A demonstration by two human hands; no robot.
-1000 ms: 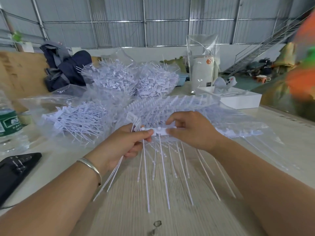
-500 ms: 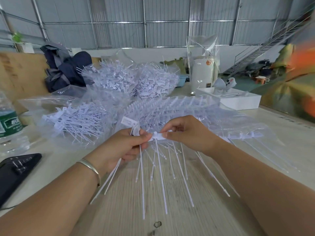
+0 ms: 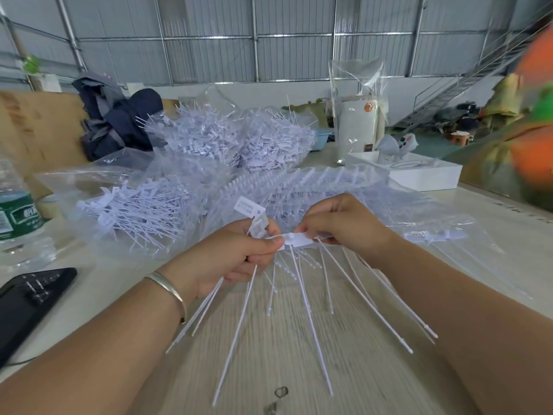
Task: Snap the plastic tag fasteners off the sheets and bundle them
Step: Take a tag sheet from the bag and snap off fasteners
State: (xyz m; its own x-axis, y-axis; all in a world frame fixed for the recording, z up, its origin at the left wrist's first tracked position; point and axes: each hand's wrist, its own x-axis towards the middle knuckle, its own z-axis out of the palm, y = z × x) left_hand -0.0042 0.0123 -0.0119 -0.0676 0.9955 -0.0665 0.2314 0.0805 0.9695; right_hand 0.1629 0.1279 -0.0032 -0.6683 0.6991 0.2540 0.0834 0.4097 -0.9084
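Since a moment ago your left hand (image 3: pixel 236 256) has gathered another thin white plastic tag fastener (image 3: pixel 239 322), fingers apparently pinching several, while your right hand (image 3: pixel 344 226) fingers pinch the white fastener sheet (image 3: pixel 296 239) above the pale wooden desk (image 3: pixel 269 354).

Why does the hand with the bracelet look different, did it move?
Yes. The left hand has risen a little toward the piled bags behind, and its bunch of plastic ties came with it, judged against the black phone.

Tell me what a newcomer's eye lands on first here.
Centre: the left hand and right hand pinch a white plastic fastener strip, its long thin tails fanning toward the camera. Behind them lie clear plastic bags of white fasteners. Far left stands a green-labelled water bottle.
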